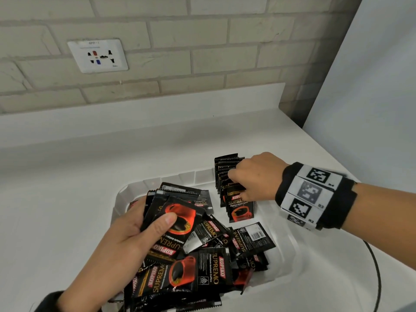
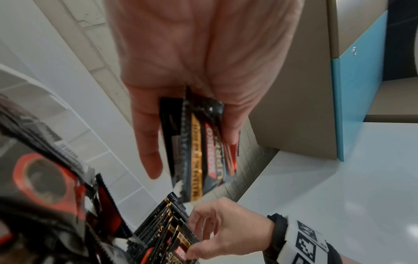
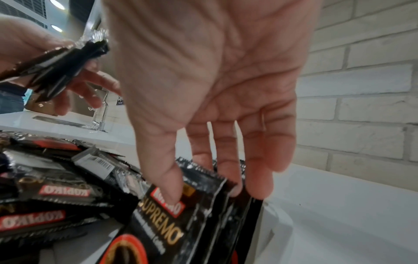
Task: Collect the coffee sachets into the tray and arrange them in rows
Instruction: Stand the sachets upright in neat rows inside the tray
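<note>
White tray sits on a white counter, near side of the scene, w/ loose coffee sachets piled across its left and near parts, some face up, some showing barcodes. At the tray's far right corner a row of upright sachets stands packed front to back against the far wall. Right hand is on that row: thumb presses the front face of the nearest sachet over the red logo, other fingers reach down behind it, so fingers are grasping the front sachet(s) of the row. Left hand hovers over the tray's left side, clutching a small fanned bunch of sachets – thumb on top of the front one, fingers underneath; left wrist view shows the bunch pinched betw. thumb and fingers. Right wrist wears a black band w/ square black-and-white markers. A black cable runs along the counter at near right. Brick wall at the far side carries a white socket plate, left of centre.
</note>
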